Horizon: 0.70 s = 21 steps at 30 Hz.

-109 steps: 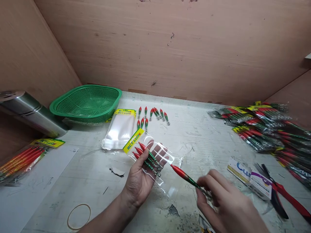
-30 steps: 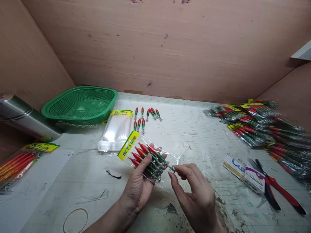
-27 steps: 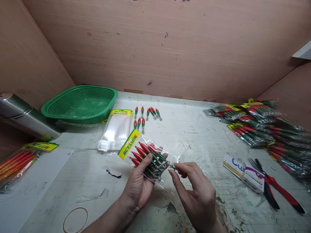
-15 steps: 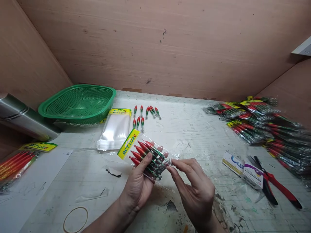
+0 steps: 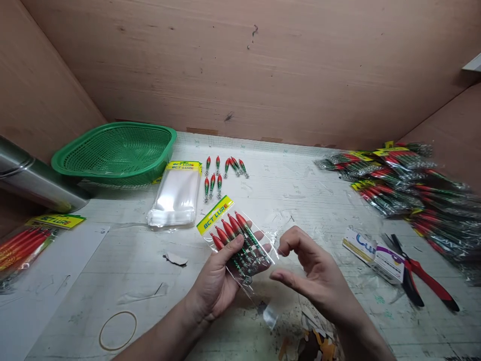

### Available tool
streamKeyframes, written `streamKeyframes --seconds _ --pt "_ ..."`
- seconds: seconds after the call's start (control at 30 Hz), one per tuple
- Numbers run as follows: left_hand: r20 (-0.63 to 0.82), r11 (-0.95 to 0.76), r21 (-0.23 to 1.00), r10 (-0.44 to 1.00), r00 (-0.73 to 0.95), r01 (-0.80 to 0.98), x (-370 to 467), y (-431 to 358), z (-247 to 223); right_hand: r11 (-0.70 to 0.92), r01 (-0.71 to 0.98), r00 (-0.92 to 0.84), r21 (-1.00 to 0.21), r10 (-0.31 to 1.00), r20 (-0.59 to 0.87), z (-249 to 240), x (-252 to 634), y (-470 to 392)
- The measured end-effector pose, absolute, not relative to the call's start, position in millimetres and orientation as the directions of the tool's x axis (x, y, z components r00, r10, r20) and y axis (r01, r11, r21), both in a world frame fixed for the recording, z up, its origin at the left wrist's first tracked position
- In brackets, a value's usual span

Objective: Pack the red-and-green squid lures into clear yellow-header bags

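Observation:
A clear bag of lures (image 5: pixel 215 215) with a yellow BCT LURE header lies tilted in my left hand (image 5: pixel 220 273). My thumb presses on its front and my fingers support it from behind. Inside are several red and green lures, their hooks toward the lower right. Close to the bag's right edge, my right hand (image 5: pixel 313 273) has its thumb and fingers apart, with nothing between them. Several loose lures (image 5: pixel 212 185) lie on the table beyond the bag. Left of them rests a stack of clear bags (image 5: pixel 176 195) with yellow headers.
A green basket (image 5: pixel 112 150) stands at the back left beside a metal cylinder (image 5: pixel 41 175). Filled lure bags (image 5: pixel 391 185) are piled at the right, near red-handled pliers (image 5: pixel 428 281) and a small card box (image 5: pixel 376 255). A rubber band (image 5: pixel 117 331) lies front left.
My right hand has let go of the bag's hook end and moved right, its fingers opening. The held bag has shifted slightly right, and the view has moved a little.

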<state>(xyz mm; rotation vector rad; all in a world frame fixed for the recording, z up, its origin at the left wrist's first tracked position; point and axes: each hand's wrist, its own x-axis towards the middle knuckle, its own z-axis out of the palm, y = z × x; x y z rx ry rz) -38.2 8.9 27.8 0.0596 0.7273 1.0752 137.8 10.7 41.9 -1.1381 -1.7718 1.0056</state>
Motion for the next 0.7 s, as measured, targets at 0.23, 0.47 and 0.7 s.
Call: streamKeyframes --seconds 0.23,0.47,0.7 --pt "-0.437 0.543 0.492 0.83 0.346 -0.681 -39 10 26 0.43 0.37 -0.338 -0.824 0.888 0.312 40 147 11" --pt "-0.453 0.57 0.556 0.818 0.355 -0.605 -34 12 19 0.544 0.409 -0.415 -0.733 0.826 0.382 26 156 1" --pt "-0.505 0.559 0.61 0.82 0.268 -0.562 -29 11 15 0.588 0.452 -0.389 -0.671 0.807 0.445 17 147 -10"
